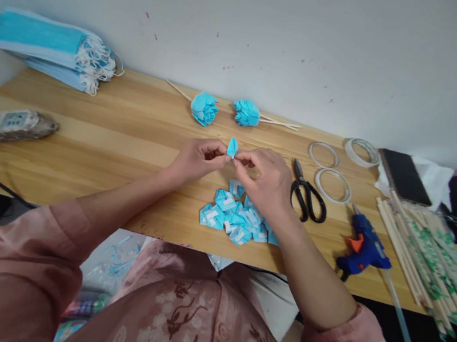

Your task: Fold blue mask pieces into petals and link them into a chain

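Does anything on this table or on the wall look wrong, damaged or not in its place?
The glue stick in the blue glue gun and the pack of wooden sticks both jut past the table's front edge, so either could get bumped. The wall also has small reddish marks, perhaps stains.

Soft light, dark blurred corner.

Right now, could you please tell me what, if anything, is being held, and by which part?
A small folded blue petal, pinched near its lower end between the fingertips of the left hand and right hand.
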Action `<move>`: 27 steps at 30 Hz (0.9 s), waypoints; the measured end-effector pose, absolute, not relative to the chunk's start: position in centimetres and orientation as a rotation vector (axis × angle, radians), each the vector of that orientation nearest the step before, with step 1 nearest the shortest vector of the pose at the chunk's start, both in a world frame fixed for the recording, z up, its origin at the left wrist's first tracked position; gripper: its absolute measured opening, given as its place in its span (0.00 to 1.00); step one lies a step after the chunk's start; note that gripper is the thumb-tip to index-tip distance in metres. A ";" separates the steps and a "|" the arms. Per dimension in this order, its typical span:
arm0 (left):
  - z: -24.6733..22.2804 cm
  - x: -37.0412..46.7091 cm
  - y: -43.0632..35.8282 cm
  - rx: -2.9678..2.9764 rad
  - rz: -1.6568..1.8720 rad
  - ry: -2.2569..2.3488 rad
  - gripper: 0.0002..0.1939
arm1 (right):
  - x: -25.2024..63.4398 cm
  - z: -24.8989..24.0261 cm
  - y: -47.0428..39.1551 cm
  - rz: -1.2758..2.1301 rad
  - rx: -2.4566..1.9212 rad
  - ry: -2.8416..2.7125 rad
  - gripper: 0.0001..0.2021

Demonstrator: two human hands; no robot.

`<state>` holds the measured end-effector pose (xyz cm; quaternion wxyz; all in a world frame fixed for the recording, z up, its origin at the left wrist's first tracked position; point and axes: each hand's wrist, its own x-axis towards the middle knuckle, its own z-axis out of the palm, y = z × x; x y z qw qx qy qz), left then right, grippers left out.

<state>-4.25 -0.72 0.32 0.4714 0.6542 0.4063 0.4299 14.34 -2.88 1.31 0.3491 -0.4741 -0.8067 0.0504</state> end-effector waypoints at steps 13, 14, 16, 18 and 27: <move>0.2 -4.3 -0.7 1.718 1.080 0.981 0.11 | 14.4 1.0 -2.8 0.274 -1.178 -2.046 0.06; 0.2 -4.3 -0.7 1.716 1.080 0.983 0.12 | 14.4 1.0 -2.8 0.284 -1.185 -2.051 0.06; 0.2 -4.3 -0.6 1.710 1.074 0.993 0.12 | 14.5 1.1 -2.8 0.306 -1.202 -2.061 0.07; 0.3 -4.3 -0.6 1.705 1.071 0.997 0.13 | 14.5 1.1 -2.8 0.319 -1.207 -2.064 0.07; 0.4 -4.3 -0.7 1.700 1.062 1.015 0.13 | 14.5 1.1 -2.8 0.287 -1.210 -2.062 0.08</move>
